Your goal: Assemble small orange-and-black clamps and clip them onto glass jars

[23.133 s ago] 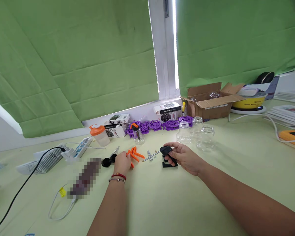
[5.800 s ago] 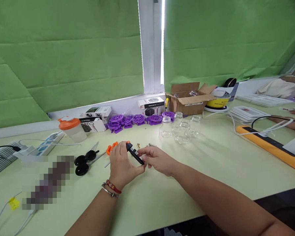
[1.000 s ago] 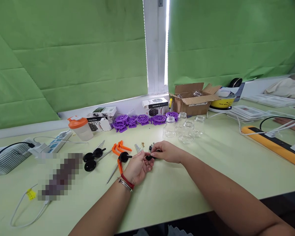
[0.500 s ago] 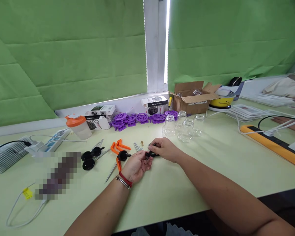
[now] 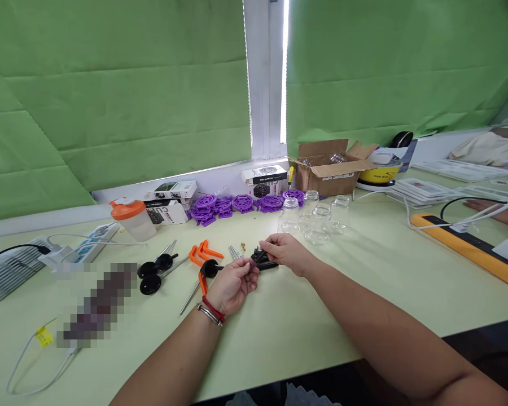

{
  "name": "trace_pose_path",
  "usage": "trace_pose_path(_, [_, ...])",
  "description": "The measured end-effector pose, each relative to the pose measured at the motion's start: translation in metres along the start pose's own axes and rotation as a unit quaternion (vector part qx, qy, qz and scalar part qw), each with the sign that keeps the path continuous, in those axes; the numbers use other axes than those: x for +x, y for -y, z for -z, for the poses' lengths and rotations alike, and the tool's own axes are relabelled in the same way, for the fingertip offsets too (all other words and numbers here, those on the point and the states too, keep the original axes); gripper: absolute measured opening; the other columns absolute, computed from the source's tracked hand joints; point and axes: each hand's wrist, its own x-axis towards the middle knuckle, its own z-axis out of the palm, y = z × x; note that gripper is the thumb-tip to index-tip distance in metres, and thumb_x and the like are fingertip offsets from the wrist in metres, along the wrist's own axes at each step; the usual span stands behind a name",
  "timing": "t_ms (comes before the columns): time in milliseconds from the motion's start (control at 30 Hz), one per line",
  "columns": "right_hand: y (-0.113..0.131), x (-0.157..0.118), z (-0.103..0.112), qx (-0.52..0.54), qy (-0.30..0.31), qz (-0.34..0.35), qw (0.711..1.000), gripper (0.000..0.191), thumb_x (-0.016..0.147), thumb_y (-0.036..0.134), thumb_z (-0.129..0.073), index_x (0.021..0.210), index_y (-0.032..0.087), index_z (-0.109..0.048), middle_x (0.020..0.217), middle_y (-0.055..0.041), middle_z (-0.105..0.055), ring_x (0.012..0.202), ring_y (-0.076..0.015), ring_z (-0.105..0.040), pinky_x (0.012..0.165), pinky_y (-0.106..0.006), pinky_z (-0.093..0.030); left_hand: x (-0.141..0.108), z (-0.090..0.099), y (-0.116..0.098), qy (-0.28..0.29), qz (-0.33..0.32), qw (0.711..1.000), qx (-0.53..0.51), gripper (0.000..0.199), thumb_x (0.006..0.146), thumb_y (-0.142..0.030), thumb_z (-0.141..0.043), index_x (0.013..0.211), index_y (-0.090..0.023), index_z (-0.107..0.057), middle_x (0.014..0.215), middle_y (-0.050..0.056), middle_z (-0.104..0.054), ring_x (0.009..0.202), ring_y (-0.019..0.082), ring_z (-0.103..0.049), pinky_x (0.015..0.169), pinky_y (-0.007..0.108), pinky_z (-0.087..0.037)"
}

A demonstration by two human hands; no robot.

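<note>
Both my hands meet over the table in the head view. My left hand is closed, its thumb and fingers pinching a small black part whose exact kind is too small to make out. The fingertips of my right hand are pinched at the upper end of that part. Just behind the fingers lie more black pieces. Silver rod-like pieces and tiny brass-coloured bits are close by. Beside my left hand rest orange angled handles and a black round cap with a metal rod.
Further left are black caps with rods and a shaker cup. Purple plastic frames, glass jars and a cardboard box line the back. An orange power strip lies right, near another person's hand.
My right hand has drawn slightly up and back from the left fingers, and more of the black pieces behind them shows. The left hand has barely moved.
</note>
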Motion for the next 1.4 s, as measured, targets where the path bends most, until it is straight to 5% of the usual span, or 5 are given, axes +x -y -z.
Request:
trace_pose_path(400, [0.014,-0.014,0.026,-0.242,0.117,-0.103,0.958,0.029,0.051,0.030,-0.078,0.062,0.018,-0.054,0.045,0.0046,-0.050,0.043,-0.0104,-0.047,0.040,-0.021,-0.031,-0.008,-0.010,-0.006,-0.048,-0.013,0.999,-0.019,0.012,0.089,-0.008,-0.041,0.086,-0.012,-0.053,0.070,0.004,-0.055,0.051,0.006,-0.051,0.047,0.017,-0.042])
trace_pose_path(733, [0.000,-0.013,0.003,-0.493,0.071,0.086,0.863,0.020,0.056,0.033,-0.077,0.053,0.020,-0.062,0.051,0.0009,-0.052,0.052,-0.0127,-0.046,0.050,-0.026,-0.024,-0.010,-0.010,-0.008,-0.024,-0.017,0.999,-0.042,0.008,0.089,-0.010,-0.043,0.089,-0.013,-0.050,0.074,0.005,-0.059,0.059,0.008,-0.058,0.053,0.019,-0.049])
trace_pose_path(933, [0.001,-0.009,0.004,-0.365,0.018,0.113,0.924,0.018,0.066,0.026,-0.071,0.054,0.020,-0.059,0.054,0.0000,-0.055,0.053,-0.0128,-0.046,0.051,-0.026,-0.028,-0.008,-0.009,-0.005,-0.025,-0.050,0.998,-0.012,0.003,0.086,-0.014,-0.053,0.089,-0.014,-0.053,0.074,0.003,-0.059,0.055,0.007,-0.055,0.050,0.018,-0.044])
trace_pose_path(1067, [0.006,-0.010,-0.005,-0.056,0.028,-0.034,0.997,0.026,0.087,0.036,-0.047,0.072,0.018,-0.057,0.059,-0.0011,-0.060,0.045,-0.0109,-0.049,0.043,-0.023,-0.032,-0.008,-0.012,-0.002,-0.028,-0.116,0.988,0.097,0.013,0.081,-0.026,-0.060,0.090,-0.015,-0.058,0.068,-0.001,-0.056,0.050,0.006,-0.046,0.045,0.018,-0.035])
trace_pose_path(1400, [0.002,-0.016,-0.035,0.294,0.089,-0.218,0.926,0.027,0.090,0.018,-0.038,0.067,0.013,-0.052,0.050,0.0003,-0.052,0.040,-0.0056,-0.046,0.036,-0.015,-0.025,-0.013,-0.010,-0.010,-0.063,-0.325,0.836,0.438,0.019,0.082,-0.023,-0.057,0.100,-0.022,-0.062,0.076,0.002,-0.061,0.068,0.015,-0.053,0.066,0.026,-0.038])
